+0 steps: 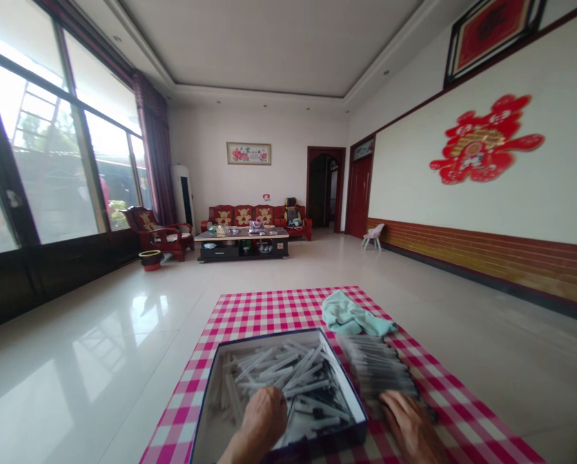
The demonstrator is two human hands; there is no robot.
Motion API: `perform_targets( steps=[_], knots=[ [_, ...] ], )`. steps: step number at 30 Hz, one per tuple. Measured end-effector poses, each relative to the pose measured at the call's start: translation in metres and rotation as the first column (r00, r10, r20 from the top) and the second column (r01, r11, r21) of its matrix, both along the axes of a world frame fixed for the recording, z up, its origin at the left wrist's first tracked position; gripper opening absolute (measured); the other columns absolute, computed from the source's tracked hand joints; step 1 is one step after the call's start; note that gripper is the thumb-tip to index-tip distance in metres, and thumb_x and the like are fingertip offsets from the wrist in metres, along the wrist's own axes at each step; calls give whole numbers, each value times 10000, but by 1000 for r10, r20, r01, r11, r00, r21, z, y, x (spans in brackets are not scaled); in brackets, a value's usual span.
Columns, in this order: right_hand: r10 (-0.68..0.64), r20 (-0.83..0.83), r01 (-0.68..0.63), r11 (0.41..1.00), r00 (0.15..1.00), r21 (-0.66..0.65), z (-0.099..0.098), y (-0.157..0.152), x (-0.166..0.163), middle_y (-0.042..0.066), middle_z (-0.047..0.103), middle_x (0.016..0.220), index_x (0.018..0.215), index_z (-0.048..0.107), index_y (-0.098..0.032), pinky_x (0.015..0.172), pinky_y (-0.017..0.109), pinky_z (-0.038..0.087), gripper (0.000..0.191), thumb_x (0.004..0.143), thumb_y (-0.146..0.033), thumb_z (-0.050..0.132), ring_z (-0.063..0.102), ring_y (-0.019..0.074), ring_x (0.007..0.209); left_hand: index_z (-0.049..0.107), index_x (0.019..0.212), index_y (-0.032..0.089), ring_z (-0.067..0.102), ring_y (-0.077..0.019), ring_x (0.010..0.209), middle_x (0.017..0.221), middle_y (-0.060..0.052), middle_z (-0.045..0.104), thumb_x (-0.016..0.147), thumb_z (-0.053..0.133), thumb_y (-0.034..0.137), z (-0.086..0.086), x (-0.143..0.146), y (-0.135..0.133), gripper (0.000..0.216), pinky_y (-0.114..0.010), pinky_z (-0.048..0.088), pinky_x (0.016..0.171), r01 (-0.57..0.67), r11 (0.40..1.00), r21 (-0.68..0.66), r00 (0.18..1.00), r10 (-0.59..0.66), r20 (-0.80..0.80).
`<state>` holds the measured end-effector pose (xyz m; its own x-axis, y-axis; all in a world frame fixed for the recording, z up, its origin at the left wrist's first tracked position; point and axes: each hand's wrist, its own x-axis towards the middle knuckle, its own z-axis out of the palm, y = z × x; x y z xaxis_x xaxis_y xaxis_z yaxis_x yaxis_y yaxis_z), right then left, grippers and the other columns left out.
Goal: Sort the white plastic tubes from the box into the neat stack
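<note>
A shallow blue-edged box (pixel 357 396) with a white inside lies on the checked cloth, heaped with slim translucent tubes (pixel 273 367) and some dark slim pieces (pixel 334 393). My left hand (pixel 267 412) is over the front part of the box, its fingers curled closed; whatever they hold is hidden. To the right of the box, a row of slim translucent sticks with black ends (pixel 378 364) lies side by side, blurred. My right hand (pixel 409 422) rests at the near end of this row, fingers stretched out and touching the sticks.
A mint-green cloth (pixel 351 314) lies crumpled beyond the row, on the pink-and-white checked tablecloth (pixel 269 309). Further off stand a low black coffee table (pixel 242 245), a red wooden sofa (pixel 244 216), an armchair (pixel 160 235) and a small pale chair (pixel 373 236).
</note>
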<state>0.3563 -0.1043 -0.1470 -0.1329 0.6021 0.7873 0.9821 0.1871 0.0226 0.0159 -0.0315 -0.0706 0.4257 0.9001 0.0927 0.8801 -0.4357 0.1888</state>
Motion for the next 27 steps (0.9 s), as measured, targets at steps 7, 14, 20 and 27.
perform_targets(
  steps=[7, 14, 20, 27],
  knots=[
    [-20, 30, 19, 998, 999, 51, -12, 6, 7, 77, 703, 898, 950, 669, -216, 719, 324, 534, 254, 887, -317, 444, 669, 219, 823, 658, 950, 170, 640, -190, 889, 953, -94, 672, 920, 324, 197, 36, -20, 62, 336, -279, 449, 744, -188, 976, 106, 982, 190, -8],
    [-15, -11, 15, 1000, 1000, 7, -2, 0, 0, 73, 703, 909, 961, 661, -244, 724, 336, 537, 216, 857, -263, 473, 672, 239, 826, 656, 970, 161, 595, -210, 996, 1036, -103, 651, 935, 353, 274, 23, -16, 90, 326, -291, 424, 836, -207, 973, 104, 977, 211, -28],
    [-29, -112, 25, 999, 993, -35, 4, -1, -9, 50, 699, 861, 948, 639, -312, 693, 367, 548, 217, 842, -219, 473, 673, 262, 788, 629, 1036, 159, 544, -247, 1066, 1154, -120, 580, 912, 403, 405, 8, 2, 92, 356, -325, 422, 845, -218, 971, 93, 975, 222, -25],
    [-31, -41, 31, 999, 999, 9, -3, 2, -3, 55, 695, 880, 952, 636, -291, 702, 333, 547, 206, 861, -241, 458, 676, 243, 792, 667, 990, 162, 567, -275, 1018, 1096, -138, 595, 901, 360, 480, 4, 13, 81, 450, -369, 432, 826, -230, 969, 93, 972, 234, -36]
  ],
)
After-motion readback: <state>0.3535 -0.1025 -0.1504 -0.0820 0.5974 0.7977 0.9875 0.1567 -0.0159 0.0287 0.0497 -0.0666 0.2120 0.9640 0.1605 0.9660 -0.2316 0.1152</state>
